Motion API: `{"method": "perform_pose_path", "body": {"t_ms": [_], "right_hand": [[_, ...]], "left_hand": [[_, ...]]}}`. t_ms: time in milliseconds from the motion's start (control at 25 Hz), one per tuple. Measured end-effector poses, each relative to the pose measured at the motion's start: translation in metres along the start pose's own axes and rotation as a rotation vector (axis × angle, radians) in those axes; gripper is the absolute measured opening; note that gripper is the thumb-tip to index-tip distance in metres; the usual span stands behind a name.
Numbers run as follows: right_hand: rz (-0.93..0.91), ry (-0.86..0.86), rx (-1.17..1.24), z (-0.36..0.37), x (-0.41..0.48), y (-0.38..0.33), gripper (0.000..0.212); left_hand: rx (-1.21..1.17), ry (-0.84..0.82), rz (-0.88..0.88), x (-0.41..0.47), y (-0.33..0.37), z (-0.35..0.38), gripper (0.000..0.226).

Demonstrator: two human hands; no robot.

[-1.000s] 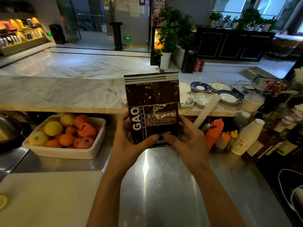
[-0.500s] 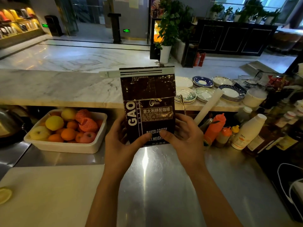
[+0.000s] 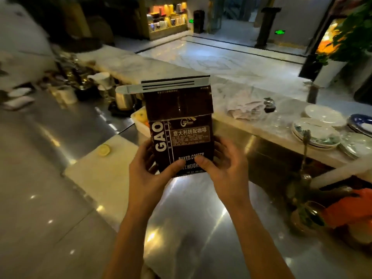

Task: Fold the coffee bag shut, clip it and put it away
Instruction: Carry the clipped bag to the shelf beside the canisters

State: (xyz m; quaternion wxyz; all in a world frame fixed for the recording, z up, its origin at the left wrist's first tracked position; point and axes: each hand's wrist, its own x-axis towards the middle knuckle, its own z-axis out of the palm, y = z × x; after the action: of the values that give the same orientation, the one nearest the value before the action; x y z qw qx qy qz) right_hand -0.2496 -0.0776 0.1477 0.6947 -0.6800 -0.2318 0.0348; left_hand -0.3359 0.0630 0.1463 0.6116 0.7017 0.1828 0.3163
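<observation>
**Bag folded and clipped, held up over the steel counter**

The coffee bag (image 3: 180, 129) is upright in mid-air, above the near part of the steel counter (image 3: 191, 228), its top flap folded down over the front and a pale clip (image 3: 161, 87) running across the fold, its handle end jutting left. Left hand (image 3: 150, 170) and right hand (image 3: 226, 166) cup the lower corners, thumbs pressed on the front panel, fingers wrapped behind: both are grasping the bag, not clenched hard. It looks a soft-sided foil pack, likely with some weight low down and a slick skin, so a hold at the base and sides, as here, suits it; lifting by the clip alone would risk the fold slipping. Behind the bag, a white tub (image 3: 140, 120) is mostly hidden. The far-left clutter is smeared by blur, the plates (image 3: 316, 133) at right are dim, and the orange thing at near right is cut off. Where the bag belongs is not shown.
</observation>
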Motion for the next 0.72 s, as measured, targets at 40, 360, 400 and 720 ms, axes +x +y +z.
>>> {"method": "perform_pose_path", "body": {"t_ms": [40,360,400,720], "right_hand": [[0.01,-0.063,0.027,0.01,-0.004,0.0,0.049],[-0.009,-0.564,0.194,0.131,-0.073,-0.033,0.049],[-0.014,-0.622,0.219,0.146,-0.088,-0.039,0.05],[-0.047,-1.159,0.386,0.253,-0.292,-0.111,0.048]], "left_hand": [[0.025,0.063,-0.008,-0.011,0.002,-0.012,0.071],[0.136,0.595,-0.024,-0.124,0.03,-0.137,0.075],[0.141,0.665,-0.024,-0.143,0.035,-0.151,0.075],[0.32,1.206,-0.028,-0.362,0.086,-0.265,0.079]]}}
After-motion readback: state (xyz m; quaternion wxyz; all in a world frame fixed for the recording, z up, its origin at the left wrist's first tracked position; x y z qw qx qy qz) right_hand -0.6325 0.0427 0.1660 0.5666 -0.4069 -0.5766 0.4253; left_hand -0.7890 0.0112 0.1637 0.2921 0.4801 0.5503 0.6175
